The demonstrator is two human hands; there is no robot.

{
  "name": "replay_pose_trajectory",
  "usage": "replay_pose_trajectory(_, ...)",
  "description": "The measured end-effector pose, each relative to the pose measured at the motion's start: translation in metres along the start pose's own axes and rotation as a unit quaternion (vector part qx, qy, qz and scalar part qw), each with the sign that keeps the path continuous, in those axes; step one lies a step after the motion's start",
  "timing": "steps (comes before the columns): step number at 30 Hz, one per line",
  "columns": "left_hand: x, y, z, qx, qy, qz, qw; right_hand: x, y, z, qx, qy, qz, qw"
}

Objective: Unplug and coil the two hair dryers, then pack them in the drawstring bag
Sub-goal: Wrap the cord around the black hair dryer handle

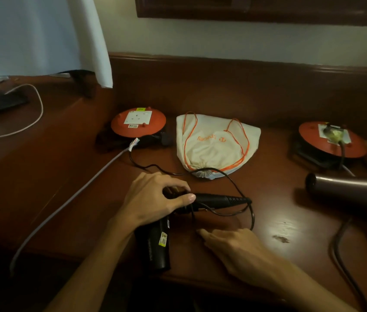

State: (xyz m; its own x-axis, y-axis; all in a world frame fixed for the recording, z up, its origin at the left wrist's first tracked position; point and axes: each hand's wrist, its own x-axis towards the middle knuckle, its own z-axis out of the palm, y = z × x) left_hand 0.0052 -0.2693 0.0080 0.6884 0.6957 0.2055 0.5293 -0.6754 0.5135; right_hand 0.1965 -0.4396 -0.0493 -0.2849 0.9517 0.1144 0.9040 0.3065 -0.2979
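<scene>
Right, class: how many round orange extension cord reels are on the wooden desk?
2. One round orange extension cord reel sits at the back left beside the white drawstring bag; the other is at the far right, with a plug in its socket. None looks hidden.

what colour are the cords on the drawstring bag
Orange. The cords loop across the cream drawstring bag, clearest in the head view.

A single head-worn wide-angle view looks forward and steeply down onto the dark wooden tabletop (268, 199) from close above its near edge. The drawstring bag (214, 143) sits just above centre; beyond it the wall bends, probably from lens distortion.
</scene>
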Motion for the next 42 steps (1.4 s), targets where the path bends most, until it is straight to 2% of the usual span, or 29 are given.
replay_pose_trajectory(7, -0.004, -0.019, -0.007, -0.145, -0.012, -0.004, 0.989, 0.008, 0.017, -0.004, 0.007, 0.065, 0.030, 0.997)
replay_pose_trajectory(11, -0.007, -0.028, -0.011, -0.209, -0.020, 0.003, 0.978, 0.036, 0.033, -0.015, 0.056, 0.115, -0.002, 0.992)
replay_pose_trajectory(13, -0.006, -0.029, -0.014, -0.214, -0.035, 0.008, 0.976, 0.054, 0.044, -0.024, 0.128, 0.052, 0.030, 0.990)
replay_pose_trajectory(16, -0.007, -0.030, -0.016, -0.213, -0.062, 0.002, 0.975, 0.084, 0.058, -0.036, 0.153, -0.050, 0.065, 0.985)
replay_pose_trajectory(19, -0.010, -0.026, -0.017, -0.176, -0.075, -0.003, 0.981, 0.111, 0.053, -0.047, 0.149, -0.110, 0.050, 0.981)
replay_pose_trajectory(23, -0.013, -0.018, -0.013, -0.047, -0.080, -0.006, 0.996, 0.132, 0.048, -0.060, 0.143, -0.160, 0.054, 0.975)
replay_pose_trajectory(26, -0.011, -0.013, -0.011, -0.009, -0.089, -0.014, 0.996, 0.140, 0.041, -0.073, 0.145, -0.139, 0.048, 0.978)
replay_pose_trajectory(29, -0.008, -0.004, -0.011, 0.082, -0.133, -0.013, 0.988, 0.140, 0.028, -0.080, 0.129, -0.126, 0.035, 0.983)
replay_pose_trajectory(34, -0.004, 0.000, -0.010, 0.120, -0.158, 0.014, 0.980, 0.125, 0.001, -0.108, 0.141, -0.166, 0.047, 0.975)
replay_pose_trajectory(38, -0.004, -0.001, -0.006, 0.130, -0.156, 0.028, 0.979, 0.109, -0.015, -0.125, 0.067, -0.226, 0.051, 0.970)
replay_pose_trajectory(42, -0.004, -0.008, -0.007, 0.099, -0.142, 0.024, 0.985, 0.092, -0.026, -0.135, -0.051, -0.218, 0.109, 0.968)
